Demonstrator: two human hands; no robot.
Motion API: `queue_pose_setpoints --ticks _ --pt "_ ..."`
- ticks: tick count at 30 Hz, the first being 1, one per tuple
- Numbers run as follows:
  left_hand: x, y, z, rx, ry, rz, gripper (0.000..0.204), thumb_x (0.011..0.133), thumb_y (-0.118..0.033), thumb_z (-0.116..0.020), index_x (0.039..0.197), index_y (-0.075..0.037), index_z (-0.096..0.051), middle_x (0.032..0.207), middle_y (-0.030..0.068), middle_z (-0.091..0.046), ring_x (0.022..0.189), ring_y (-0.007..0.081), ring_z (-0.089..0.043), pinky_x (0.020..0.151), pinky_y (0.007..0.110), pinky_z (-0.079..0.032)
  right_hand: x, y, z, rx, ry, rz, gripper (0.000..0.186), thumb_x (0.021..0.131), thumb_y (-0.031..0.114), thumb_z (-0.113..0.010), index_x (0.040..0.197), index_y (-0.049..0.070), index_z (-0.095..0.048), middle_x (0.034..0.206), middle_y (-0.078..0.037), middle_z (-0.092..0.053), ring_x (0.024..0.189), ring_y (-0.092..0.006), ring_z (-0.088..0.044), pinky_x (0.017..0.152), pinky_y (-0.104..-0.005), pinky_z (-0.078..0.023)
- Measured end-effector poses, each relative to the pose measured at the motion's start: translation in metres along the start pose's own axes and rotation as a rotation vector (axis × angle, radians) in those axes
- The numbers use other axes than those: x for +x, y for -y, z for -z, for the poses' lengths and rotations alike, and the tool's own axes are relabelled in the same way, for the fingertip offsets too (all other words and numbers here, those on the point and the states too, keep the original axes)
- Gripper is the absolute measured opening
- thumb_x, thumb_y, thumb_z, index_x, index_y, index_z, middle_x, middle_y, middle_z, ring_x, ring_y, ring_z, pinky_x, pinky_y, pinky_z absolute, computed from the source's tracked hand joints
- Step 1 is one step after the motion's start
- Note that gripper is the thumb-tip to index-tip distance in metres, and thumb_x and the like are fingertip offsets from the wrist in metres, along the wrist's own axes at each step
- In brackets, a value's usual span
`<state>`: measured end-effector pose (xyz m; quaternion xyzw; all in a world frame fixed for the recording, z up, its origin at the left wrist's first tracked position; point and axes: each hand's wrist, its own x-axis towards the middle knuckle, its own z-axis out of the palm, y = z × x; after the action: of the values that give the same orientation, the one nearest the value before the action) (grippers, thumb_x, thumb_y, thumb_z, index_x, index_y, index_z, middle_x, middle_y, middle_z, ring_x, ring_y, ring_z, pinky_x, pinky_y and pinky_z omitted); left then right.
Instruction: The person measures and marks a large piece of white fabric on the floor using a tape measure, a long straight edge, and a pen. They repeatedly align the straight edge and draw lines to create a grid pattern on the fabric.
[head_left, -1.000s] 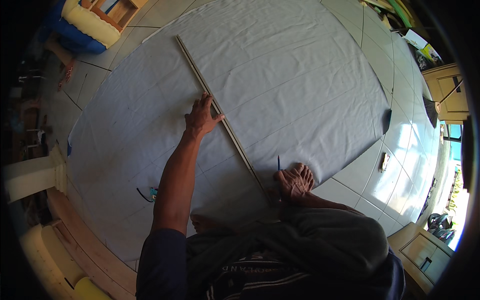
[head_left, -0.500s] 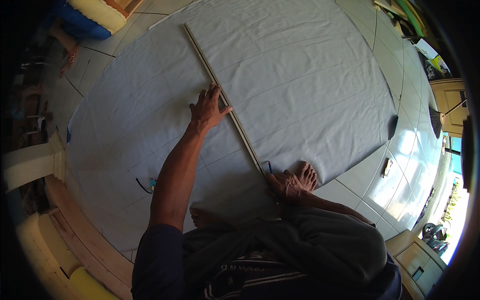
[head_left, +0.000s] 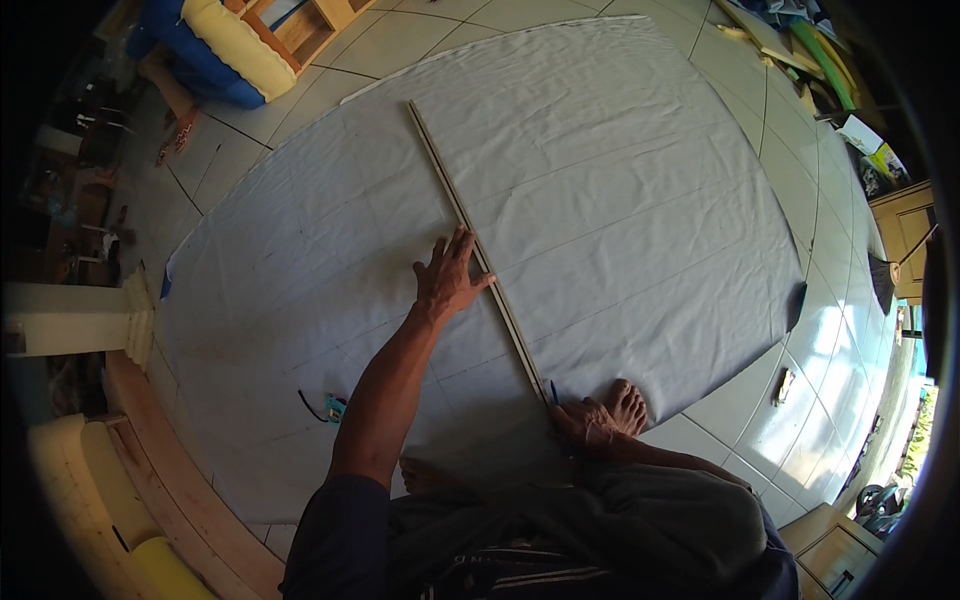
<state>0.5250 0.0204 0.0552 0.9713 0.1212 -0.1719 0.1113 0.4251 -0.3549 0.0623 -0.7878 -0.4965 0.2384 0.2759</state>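
A large sheet of grey cloth (head_left: 640,210) with faint straight lines on it covers the floor before me. Across it, slanting from far left to near right, lies a long thin straightedge (head_left: 516,336). My left hand (head_left: 448,280) is open, fingers spread, its fingertips and thumb pressing on the straightedge about midway. At the near end of the bar, my right hand (head_left: 586,424) is closed round a dark pen (head_left: 554,392), which sticks up past the fingers; its tip is hidden. My bare foot (head_left: 627,404) rests on the cloth beside that hand.
A small teal tool (head_left: 335,408) with a black strip lies on the cloth left of my forearm. Pale floor tiles (head_left: 735,395) surround the cloth. Wooden furniture (head_left: 150,440) stands at the left, and another person's foot (head_left: 183,135) shows at the far left.
The whole view has shifted, so the cloth, straightedge and hands appear lower and further right. Both hands keep about the same places along the straightedge.
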Motion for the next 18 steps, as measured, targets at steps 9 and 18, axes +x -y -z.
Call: queue_pose_setpoints --ticks 9,18 --pt "0.003 -0.006 0.010 -0.036 0.099 0.025 0.103 0.089 -0.069 -0.066 0.166 -0.017 -0.020 0.175 0.0042 -0.013 0.156 0.0408 -0.024 0.106 0.076 -0.042 0.020 0.007 0.024 -0.044 -0.018 0.015 0.036 0.093 0.030 -0.071 0.121 0.009 -0.062 0.083 -0.012 -0.066 0.076 -0.0338 -0.068 0.068 -0.0475 -0.054" --pt "-0.004 -0.013 0.022 -0.025 0.124 0.020 0.125 0.074 -0.069 -0.081 0.166 -0.013 -0.016 0.175 0.0067 -0.010 0.156 0.0424 -0.020 0.106 0.077 -0.041 0.245 -0.061 0.113 0.150 -0.574 -0.012 0.021 0.095 0.019 -0.071 0.109 0.004 -0.069 0.092 -0.015 -0.071 0.079 -0.0359 -0.071 0.065 -0.0447 -0.056"
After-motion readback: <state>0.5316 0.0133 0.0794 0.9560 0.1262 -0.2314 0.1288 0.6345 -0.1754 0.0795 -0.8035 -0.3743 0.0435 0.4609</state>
